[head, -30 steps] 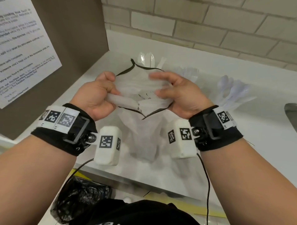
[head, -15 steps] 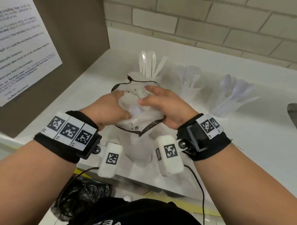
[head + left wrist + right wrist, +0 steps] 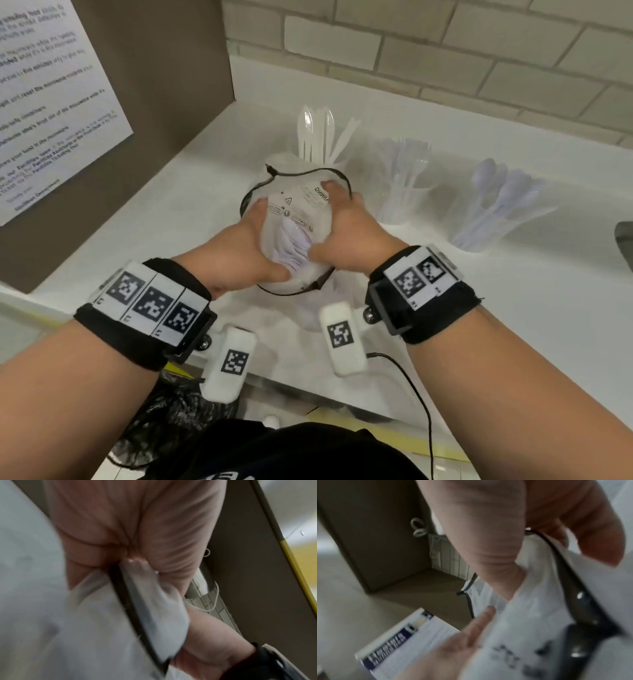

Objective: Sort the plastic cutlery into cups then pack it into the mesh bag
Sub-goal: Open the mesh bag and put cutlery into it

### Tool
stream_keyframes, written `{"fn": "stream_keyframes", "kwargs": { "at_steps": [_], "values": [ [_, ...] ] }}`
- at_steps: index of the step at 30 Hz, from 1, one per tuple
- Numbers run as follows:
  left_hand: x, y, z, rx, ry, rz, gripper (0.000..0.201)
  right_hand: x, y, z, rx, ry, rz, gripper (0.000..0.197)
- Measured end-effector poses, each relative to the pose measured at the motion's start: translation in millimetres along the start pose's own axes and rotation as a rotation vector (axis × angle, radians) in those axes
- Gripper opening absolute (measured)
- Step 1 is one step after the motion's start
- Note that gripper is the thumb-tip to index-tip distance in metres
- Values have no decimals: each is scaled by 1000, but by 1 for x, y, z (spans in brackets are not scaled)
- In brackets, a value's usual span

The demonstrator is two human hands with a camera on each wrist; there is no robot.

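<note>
A white mesh bag (image 3: 301, 205) with a black zip rim sits on the white counter (image 3: 513, 308), its mouth spread open. Pale purple cutlery (image 3: 294, 246) shows inside it. My left hand (image 3: 239, 253) grips the rim's left side and my right hand (image 3: 352, 233) grips the right side, fingers curled over the edge. In the left wrist view my left hand (image 3: 137, 534) pinches the bag (image 3: 163, 608) at the zip. In the right wrist view my right hand (image 3: 488, 534) holds the bag (image 3: 530, 615). Behind the bag stands a cup of white cutlery (image 3: 318, 133).
A clear cup of forks (image 3: 404, 185) stands right of the bag, and a tipped cup of spoons (image 3: 496, 205) lies farther right. A brown panel with a poster (image 3: 51, 102) walls the left. A black plastic bag (image 3: 171, 421) hangs below the counter's front edge.
Both hands have brought the bag down and forward onto the counter. Its mouth is wider now, and the purple cutlery inside has come into sight.
</note>
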State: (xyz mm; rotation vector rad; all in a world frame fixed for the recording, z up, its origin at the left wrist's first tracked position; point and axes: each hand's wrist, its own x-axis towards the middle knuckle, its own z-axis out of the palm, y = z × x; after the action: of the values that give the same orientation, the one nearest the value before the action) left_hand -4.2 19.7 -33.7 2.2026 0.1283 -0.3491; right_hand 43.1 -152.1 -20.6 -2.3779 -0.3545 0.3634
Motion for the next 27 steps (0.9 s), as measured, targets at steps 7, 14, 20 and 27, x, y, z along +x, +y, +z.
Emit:
{"fn": "stream_keyframes", "kwargs": {
  "at_steps": [7, 14, 20, 27],
  "values": [
    [2, 7, -14, 399, 341, 270, 40, -5, 3, 11, -78, -177, -149, 99],
    [12, 1, -12, 484, 172, -10, 85, -5, 5, -10, -350, 308, -149, 50],
    [7, 7, 1, 478, 165, 12, 92, -13, -24, 28, -419, -32, -338, 26],
    [4, -5, 5, 607, 43, -13, 94, -4, -5, 45, -661, -88, -146, 31]
  ]
}}
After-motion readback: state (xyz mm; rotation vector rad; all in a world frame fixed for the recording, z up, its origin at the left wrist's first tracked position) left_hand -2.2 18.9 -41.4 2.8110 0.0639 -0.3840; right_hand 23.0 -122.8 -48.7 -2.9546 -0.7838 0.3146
